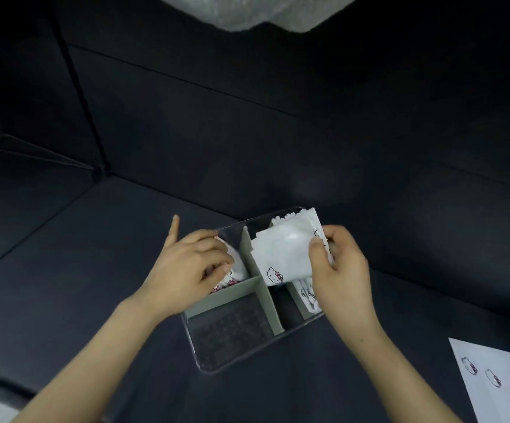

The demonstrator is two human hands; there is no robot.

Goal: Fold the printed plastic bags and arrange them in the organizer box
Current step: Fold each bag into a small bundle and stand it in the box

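Organizer box: clear plastic, rounded corners, grey-green dividers forming several compartments; stands level on a dark sofa seat. Far-left compartment: bundle of folded bags, white with pink-and-black cat print, under the curled fingers of the left hand. Far-right compartment: one folded bag, white, glossy, a cat face at its near corner, tilted and rising above the rim, pinched at its right edge by the right hand. Near-right compartment: upright bags, folded, standing on edge. Unfolded bags: flat, same print, lying on the seat well apart from the box, to its right.
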